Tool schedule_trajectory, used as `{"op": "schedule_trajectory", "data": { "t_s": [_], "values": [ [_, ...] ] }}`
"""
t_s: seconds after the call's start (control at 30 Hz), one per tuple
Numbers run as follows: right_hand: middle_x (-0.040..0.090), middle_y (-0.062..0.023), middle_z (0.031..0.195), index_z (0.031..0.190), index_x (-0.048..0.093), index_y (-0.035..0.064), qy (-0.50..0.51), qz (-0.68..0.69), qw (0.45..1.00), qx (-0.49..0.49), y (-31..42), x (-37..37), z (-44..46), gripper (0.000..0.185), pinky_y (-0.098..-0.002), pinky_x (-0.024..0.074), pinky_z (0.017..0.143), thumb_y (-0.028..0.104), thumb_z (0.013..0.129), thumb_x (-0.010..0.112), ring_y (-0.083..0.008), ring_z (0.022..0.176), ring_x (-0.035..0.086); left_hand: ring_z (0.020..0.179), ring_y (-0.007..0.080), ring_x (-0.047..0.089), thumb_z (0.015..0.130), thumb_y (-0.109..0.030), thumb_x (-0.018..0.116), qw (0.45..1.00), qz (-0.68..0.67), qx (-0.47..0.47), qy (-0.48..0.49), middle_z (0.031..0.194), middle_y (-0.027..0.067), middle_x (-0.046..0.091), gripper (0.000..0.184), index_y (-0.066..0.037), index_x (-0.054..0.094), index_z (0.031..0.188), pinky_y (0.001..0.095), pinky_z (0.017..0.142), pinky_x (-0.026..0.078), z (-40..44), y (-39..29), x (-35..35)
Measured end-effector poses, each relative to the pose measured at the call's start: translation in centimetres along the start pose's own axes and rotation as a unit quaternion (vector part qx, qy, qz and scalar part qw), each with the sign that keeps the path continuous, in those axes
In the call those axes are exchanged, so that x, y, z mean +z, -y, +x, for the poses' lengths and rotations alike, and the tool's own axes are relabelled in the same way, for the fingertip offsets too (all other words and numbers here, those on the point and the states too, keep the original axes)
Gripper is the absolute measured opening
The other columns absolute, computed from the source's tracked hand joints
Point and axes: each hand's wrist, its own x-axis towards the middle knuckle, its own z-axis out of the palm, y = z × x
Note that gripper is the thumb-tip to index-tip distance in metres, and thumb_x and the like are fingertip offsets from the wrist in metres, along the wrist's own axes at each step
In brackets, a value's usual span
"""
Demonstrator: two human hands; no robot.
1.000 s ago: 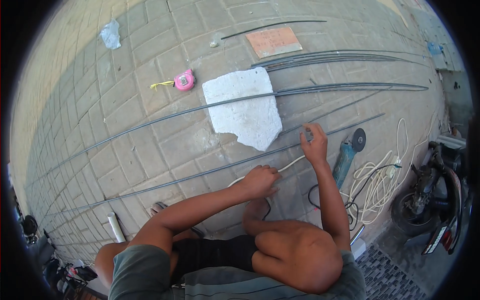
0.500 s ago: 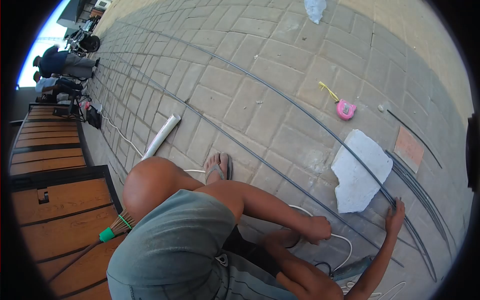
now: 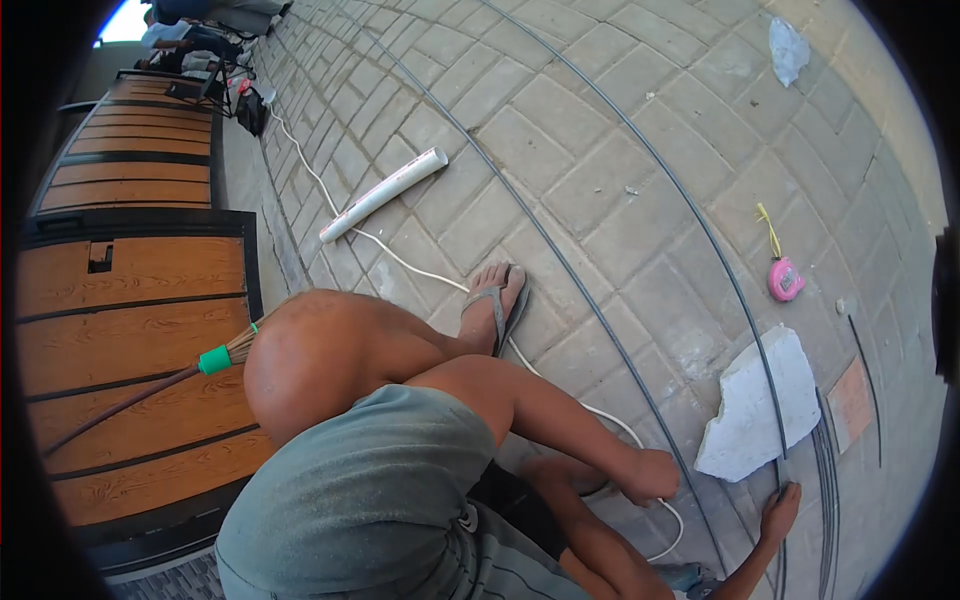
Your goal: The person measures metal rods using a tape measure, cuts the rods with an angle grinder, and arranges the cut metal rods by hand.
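Observation:
My right hand is closed around a long thin grey metal rod, just below a broken white slab that the rod crosses. My left hand is curled into a fist near a second long rod. A white cable runs behind that fist; whatever its fingers hold, if anything, is hidden. Several more rods lie bundled right of the slab, beside an orange tile piece and a short dark rod.
A pink tape measure with a yellow cord lies beyond the slab. A white pipe rests near my sandaled foot. To the left stand a wooden gate and a stick broom. People are at far left.
The view has swung, so the paving and rods appear lower and farther right. My right hand stays at the rod near the slab; my left hand remains fisted.

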Motion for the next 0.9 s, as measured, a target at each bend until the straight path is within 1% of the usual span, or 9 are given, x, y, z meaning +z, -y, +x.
{"op": "schedule_trajectory", "data": {
  "t_s": [0.07,0.23,0.3,0.43,0.47,0.53,0.67,0.83,0.9],
  "values": [
    [0.059,-0.0255,0.124,0.120,0.058,0.0004,-0.039,-0.029,0.996,-0.069,0.4,0.8,-0.2,0.031,-0.0545,0.0492,0.100,0.000,0.090,0.066,-0.0483,0.119,0.058,0.104,0.0334,0.069,0.079,-0.031,0.083,1.000,-0.009,0.005,-0.010,0.100,0.0095,0.072,0.026,-0.011,0.078,0.096,0.0496,0.090,0.053,-0.3,0.5,-0.4],
    [0.062,-0.0214,0.123,0.121,0.061,0.0051,-0.076,-0.022,0.995,-0.052,0.5,1.3,-0.8,0.035,-0.0517,0.0541,0.095,0.004,0.088,0.071,-0.0443,0.114,0.063,0.104,0.0329,0.068,0.079,-0.029,0.082,0.999,-0.045,0.005,-0.002,0.103,0.0092,0.071,0.029,-0.011,0.077,0.101,0.0493,0.091,0.053,-1.4,0.0,-0.7],
    [0.059,-0.0219,0.112,0.109,0.058,0.0024,-0.063,-0.005,0.998,-0.010,2.5,0.3,-0.6,0.025,-0.0525,0.0518,0.090,0.003,0.086,0.070,-0.0445,0.106,0.061,0.106,0.0324,0.067,0.082,-0.029,0.081,0.999,-0.044,0.002,-0.014,0.107,0.0082,0.070,0.033,-0.011,0.076,0.109,0.0486,0.093,0.053,-1.6,0.3,-0.3],
    [0.060,-0.0196,0.112,0.106,0.057,0.0027,-0.057,-0.012,0.998,0.010,2.6,0.6,-0.3,0.026,-0.0504,0.0524,0.096,0.012,0.086,0.071,-0.0415,0.110,0.060,0.112,0.0319,0.067,0.090,-0.031,0.078,0.999,-0.052,0.002,0.012,0.113,0.0089,0.071,0.034,-0.009,0.074,0.115,0.0471,0.097,0.053,-1.9,-0.4,-2.0],
    [0.061,-0.0191,0.112,0.106,0.057,0.0024,-0.110,-0.024,0.993,-0.028,2.3,1.0,-0.5,0.026,-0.0500,0.0522,0.098,0.013,0.087,0.071,-0.0408,0.111,0.061,0.111,0.0322,0.068,0.091,-0.032,0.077,0.999,-0.048,0.005,0.010,0.113,0.0093,0.072,0.034,-0.009,0.074,0.116,0.0474,0.097,0.053,-1.9,-0.5,-2.4],
    [0.062,-0.0180,0.112,0.108,0.056,0.0027,-0.034,-0.034,0.999,-0.007,2.5,-0.3,-0.7,0.028,-0.0490,0.0522,0.099,0.016,0.088,0.071,-0.0400,0.112,0.061,0.109,0.0339,0.069,0.092,-0.032,0.076,0.999,-0.051,0.018,0.006,0.112,0.0105,0.073,0.034,-0.008,0.074,0.117,0.0479,0.096,0.054,-1.7,-0.5,-3.2],
    [0.064,-0.0192,0.113,0.113,0.054,0.0039,-0.045,-0.024,0.996,-0.069,2.2,-1.8,-2.3,0.036,-0.0521,0.0514,0.099,0.021,0.087,0.073,-0.0414,0.111,0.062,0.104,0.0371,0.070,0.091,-0.028,0.077,0.997,-0.064,0.018,0.032,0.110,0.0129,0.074,0.033,-0.007,0.075,0.116,0.0478,0.092,0.056,-1.3,-0.5,-5.5],
    [0.066,-0.0202,0.114,0.116,0.053,0.0065,0.018,0.047,0.997,0.057,2.9,-2.7,-6.3,0.041,-0.0563,0.0529,0.092,0.023,0.085,0.074,-0.0454,0.107,0.067,0.101,0.0372,0.071,0.091,-0.026,0.078,0.994,-0.081,0.057,0.046,0.109,0.0134,0.074,0.033,-0.006,0.076,0.117,0.0462,0.089,0.058,-0.3,-0.1,-6.4],
    [0.069,-0.0162,0.109,0.115,0.055,0.0102,0.016,0.046,0.999,0.021,3.4,-2.2,-6.3,0.041,-0.0557,0.0542,0.088,0.020,0.081,0.076,-0.0445,0.101,0.069,0.101,0.0365,0.071,0.091,-0.028,0.078,0.996,-0.079,0.028,0.042,0.109,0.0126,0.075,0.035,-0.006,0.076,0.118,0.0454,0.089,0.058,-0.3,-0.6,-6.5]
  ]
}}
